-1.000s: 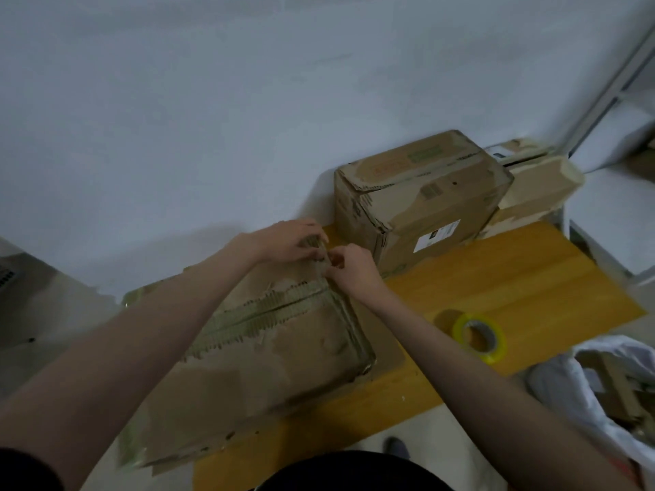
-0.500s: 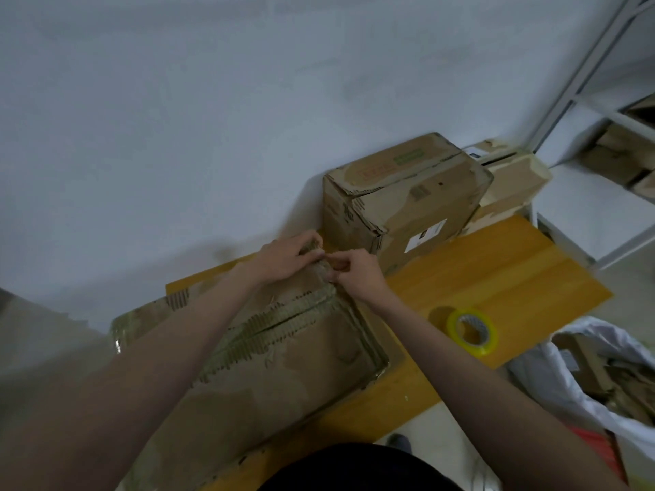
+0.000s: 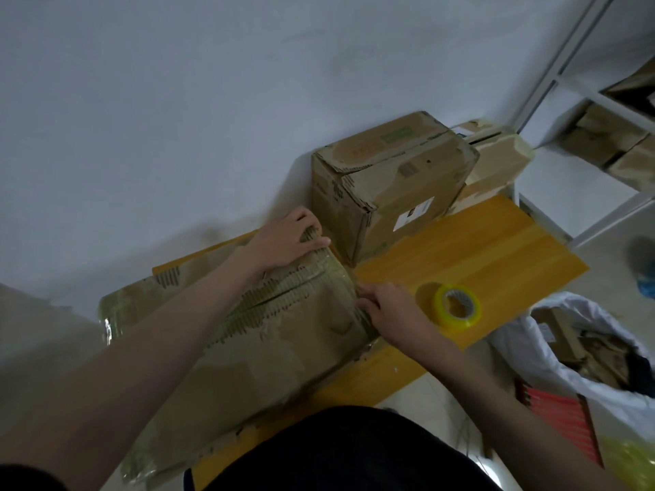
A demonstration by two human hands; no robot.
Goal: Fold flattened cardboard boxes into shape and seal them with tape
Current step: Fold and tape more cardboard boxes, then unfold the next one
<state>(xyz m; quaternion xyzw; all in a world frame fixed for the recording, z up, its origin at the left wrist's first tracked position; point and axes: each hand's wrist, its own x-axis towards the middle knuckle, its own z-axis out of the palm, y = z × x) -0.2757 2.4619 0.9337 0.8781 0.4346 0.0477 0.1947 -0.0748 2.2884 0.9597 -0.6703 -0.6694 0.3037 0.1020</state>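
We work the far right corner of the flattened box, one of our hands on each side of it.

The box (image 3: 269,349) lies flat on the yellow surface (image 3: 471,249), its long axis running from our near left out to the far right, so the working corner is at full reach. Our left hand (image 3: 287,239) curls over the far edge and grips it; our right hand (image 3: 386,310) pinches the right edge, fingers bent against the worn cardboard. The corner sits between our hands, both about equally close. The tape roll (image 3: 457,306) stands just right of our right hand, the nearer one to fetch it. A folded box (image 3: 390,186) stands behind, by the wall.
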